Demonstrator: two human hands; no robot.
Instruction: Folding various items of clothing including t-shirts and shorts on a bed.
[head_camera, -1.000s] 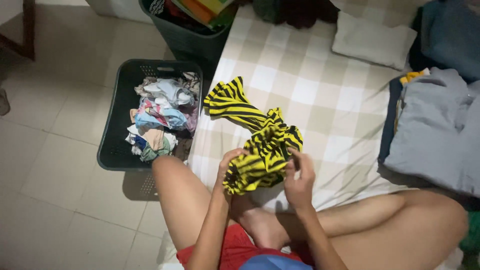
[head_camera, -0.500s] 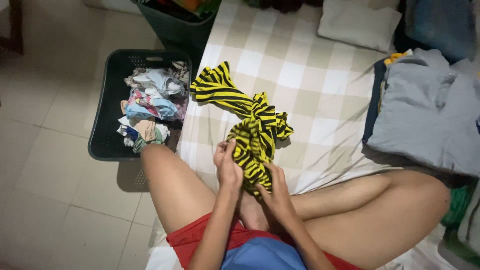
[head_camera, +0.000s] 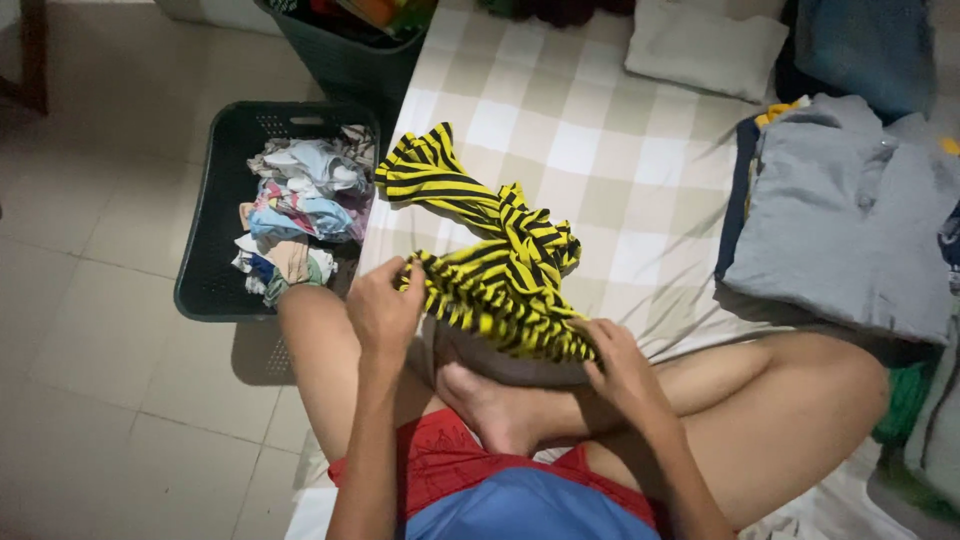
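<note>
Bedding first: a checked sheet in beige and white (head_camera: 600, 150) is spread over the bed, a bit rumpled near the person's crossed legs. A yellow-and-black striped garment (head_camera: 495, 270) is stretched out over that sheet right in front of the knees, with one end trailing off toward the bed's edge. Its near hem is pinched at both corners: the left hand (head_camera: 383, 310) has its grip closed on the left corner, the right hand (head_camera: 622, 365) has its grip closed on the right corner, so the fabric is pulled wide between them, just above a bare foot.

Off to the right, a grey folded garment (head_camera: 850, 220) is laid on top of a dark blue one, well apart from the hands. A pale pillow (head_camera: 705, 45) is seen at the far end of the bed, with more dark clothing beside it.

The floor is covered in light tiles (head_camera: 100, 330). A dark plastic laundry basket (head_camera: 205, 270) is parked on the tiles tight against the bed, and a jumble of pastel clothes (head_camera: 300, 215) is piled in it. A second dark bin (head_camera: 350, 60) is stood just behind it, stuffed with colourful stuff.
</note>
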